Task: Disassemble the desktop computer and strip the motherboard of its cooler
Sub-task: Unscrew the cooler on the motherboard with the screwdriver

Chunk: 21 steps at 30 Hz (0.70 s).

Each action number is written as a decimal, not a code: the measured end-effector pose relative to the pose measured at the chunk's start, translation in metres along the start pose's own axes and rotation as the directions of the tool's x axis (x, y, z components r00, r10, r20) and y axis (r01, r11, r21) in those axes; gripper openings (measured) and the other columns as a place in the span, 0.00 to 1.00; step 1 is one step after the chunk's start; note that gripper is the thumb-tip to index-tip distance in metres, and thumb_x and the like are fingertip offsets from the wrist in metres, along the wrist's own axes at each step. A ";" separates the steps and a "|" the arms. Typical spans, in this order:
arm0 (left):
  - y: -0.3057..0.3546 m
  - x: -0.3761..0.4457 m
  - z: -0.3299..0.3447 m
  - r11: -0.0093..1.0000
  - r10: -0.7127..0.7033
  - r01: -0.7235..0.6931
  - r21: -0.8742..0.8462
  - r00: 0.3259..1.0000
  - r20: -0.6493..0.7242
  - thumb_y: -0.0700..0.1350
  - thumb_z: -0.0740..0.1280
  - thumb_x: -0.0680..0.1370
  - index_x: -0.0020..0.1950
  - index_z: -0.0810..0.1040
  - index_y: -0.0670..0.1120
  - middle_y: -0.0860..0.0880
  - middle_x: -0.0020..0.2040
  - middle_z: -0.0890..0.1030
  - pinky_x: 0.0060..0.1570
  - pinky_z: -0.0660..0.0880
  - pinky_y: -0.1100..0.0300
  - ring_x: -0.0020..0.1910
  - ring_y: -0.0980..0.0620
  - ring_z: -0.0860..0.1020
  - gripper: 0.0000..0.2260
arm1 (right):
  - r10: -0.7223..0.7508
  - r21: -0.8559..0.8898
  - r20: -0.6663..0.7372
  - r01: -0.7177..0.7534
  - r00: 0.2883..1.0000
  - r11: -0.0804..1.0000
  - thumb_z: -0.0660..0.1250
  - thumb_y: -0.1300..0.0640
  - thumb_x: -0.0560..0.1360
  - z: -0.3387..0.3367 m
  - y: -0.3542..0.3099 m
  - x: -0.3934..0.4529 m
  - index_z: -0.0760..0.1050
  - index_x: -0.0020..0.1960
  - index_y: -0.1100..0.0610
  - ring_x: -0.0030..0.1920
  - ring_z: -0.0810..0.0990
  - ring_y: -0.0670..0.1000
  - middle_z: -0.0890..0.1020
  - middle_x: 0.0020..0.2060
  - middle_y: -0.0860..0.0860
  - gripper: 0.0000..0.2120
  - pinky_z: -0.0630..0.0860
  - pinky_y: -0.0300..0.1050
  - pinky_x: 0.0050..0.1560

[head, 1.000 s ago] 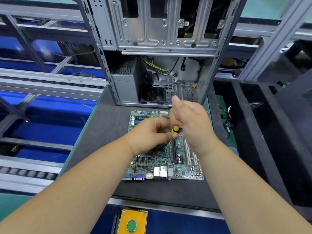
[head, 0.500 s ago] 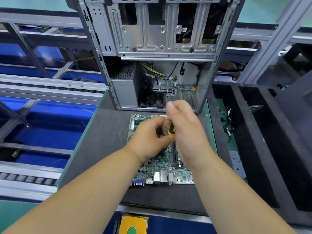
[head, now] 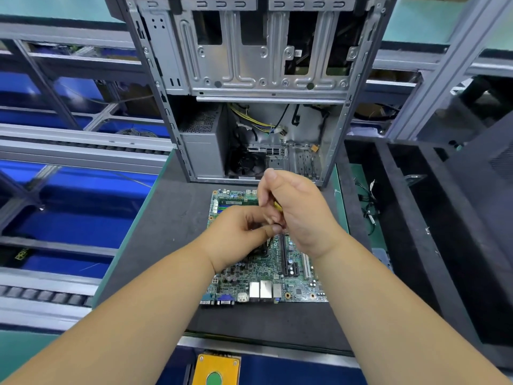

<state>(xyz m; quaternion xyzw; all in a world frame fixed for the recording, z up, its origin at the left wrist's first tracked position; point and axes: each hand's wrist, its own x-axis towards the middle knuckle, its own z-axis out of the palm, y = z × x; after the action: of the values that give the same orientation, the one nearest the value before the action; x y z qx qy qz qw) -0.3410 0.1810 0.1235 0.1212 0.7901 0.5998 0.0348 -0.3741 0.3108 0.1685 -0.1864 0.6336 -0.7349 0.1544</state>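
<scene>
Yellow box (head: 217, 369), 6 o'clock, bench edge. Motherboard (head: 266, 270) flat on dark mat (head: 166, 218), centre. Over it: right hand (head: 298, 215) curled round yellow-handled screwdriver (head: 278, 207); left hand (head: 238, 240) pinching its lower part. Open PC case (head: 255, 87), upright, 12 o'clock.

Dark grey mat (head: 166, 218) over a green-edged bench. To the left, grey metal rails (head: 83, 151) above blue bins (head: 83, 218), with a roller strip (head: 41, 297) at the near edge. To the right, black foam dividers (head: 416, 218) and loose black cables (head: 369, 207) between them. At the bottom, a yellow box with a green button (head: 216, 369).
</scene>
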 end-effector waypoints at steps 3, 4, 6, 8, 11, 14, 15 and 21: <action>-0.006 0.005 0.004 0.978 0.056 -0.032 0.207 0.992 -0.111 0.48 0.71 0.74 0.40 0.82 0.63 0.58 0.34 0.80 0.39 0.71 0.66 0.36 0.62 0.73 0.08 | -0.038 -0.099 -0.221 0.016 0.975 0.995 0.61 0.45 0.76 0.001 0.002 -0.001 0.71 0.35 0.58 0.33 0.69 0.50 0.72 0.30 0.52 0.19 0.65 0.45 0.34; -0.008 0.006 0.007 0.968 0.076 -0.036 0.249 0.986 -0.151 0.50 0.70 0.73 0.41 0.83 0.60 0.57 0.33 0.79 0.38 0.70 0.65 0.34 0.61 0.72 0.05 | -0.036 -0.101 -0.327 0.003 0.944 0.995 0.63 0.43 0.74 0.003 0.004 -0.002 0.71 0.36 0.59 0.34 0.70 0.49 0.73 0.32 0.52 0.19 0.65 0.47 0.36; -0.011 0.006 0.013 0.949 0.102 -0.022 0.314 0.965 -0.241 0.52 0.69 0.71 0.43 0.84 0.54 0.54 0.32 0.78 0.36 0.70 0.62 0.33 0.59 0.72 0.05 | -0.015 -0.057 -0.445 -0.011 0.896 0.998 0.64 0.40 0.72 0.011 0.013 -0.007 0.73 0.41 0.57 0.35 0.70 0.47 0.73 0.34 0.49 0.19 0.66 0.43 0.36; -0.012 0.006 0.015 0.930 0.125 -0.015 0.368 0.953 -0.277 0.54 0.65 0.69 0.41 0.83 0.52 0.53 0.33 0.78 0.36 0.72 0.60 0.34 0.56 0.74 0.10 | -0.070 -0.113 -0.442 0.022 0.894 0.993 0.61 0.44 0.76 0.017 0.019 -0.012 0.71 0.42 0.53 0.34 0.68 0.44 0.71 0.34 0.46 0.13 0.66 0.35 0.35; -0.015 0.009 0.005 0.859 0.178 -0.079 0.506 0.973 -0.150 0.57 0.65 0.66 0.37 0.75 0.55 0.56 0.35 0.75 0.37 0.71 0.60 0.37 0.57 0.72 0.07 | -0.161 -0.088 -0.322 0.139 0.933 0.986 0.57 0.58 0.78 0.018 0.020 -0.015 0.65 0.39 0.59 0.34 0.64 0.46 0.66 0.33 0.54 0.10 0.64 0.33 0.32; -0.029 0.010 -0.014 0.607 -0.002 -0.099 0.789 0.992 0.126 0.68 0.69 0.60 0.54 0.74 0.57 0.59 0.53 0.70 0.58 0.70 0.58 0.53 0.57 0.68 0.27 | -0.162 -0.015 -0.128 0.162 0.978 0.987 0.57 0.62 0.72 0.016 0.016 -0.009 0.63 0.32 0.63 0.31 0.62 0.48 0.61 0.30 0.61 0.10 0.60 0.39 0.30; -0.034 0.010 -0.019 0.534 -0.087 -0.072 0.843 0.986 0.140 0.70 0.70 0.58 0.62 0.71 0.57 0.58 0.59 0.68 0.62 0.67 0.58 0.59 0.55 0.65 0.36 | -0.148 0.001 -0.066 0.149 0.987 0.989 0.57 0.62 0.70 0.016 0.015 -0.005 0.63 0.31 0.63 0.29 0.62 0.48 0.61 0.28 0.60 0.10 0.60 0.39 0.30; -0.038 0.015 -0.025 0.595 -0.145 0.042 0.803 0.988 0.056 0.65 0.78 0.57 0.65 0.68 0.56 0.57 0.57 0.71 0.55 0.72 0.56 0.61 0.52 0.68 0.40 | -0.090 0.183 0.103 0.070 0.991 0.981 0.54 0.63 0.68 -0.004 0.016 0.015 0.64 0.31 0.59 0.25 0.55 0.47 0.60 0.22 0.51 0.08 0.52 0.40 0.28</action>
<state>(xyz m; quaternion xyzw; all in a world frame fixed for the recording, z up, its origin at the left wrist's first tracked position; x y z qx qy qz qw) -0.3665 0.1516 0.0955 0.1168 0.9766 0.1724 0.0541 -0.3889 0.3050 0.1536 -0.2376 0.5475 -0.7829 0.1756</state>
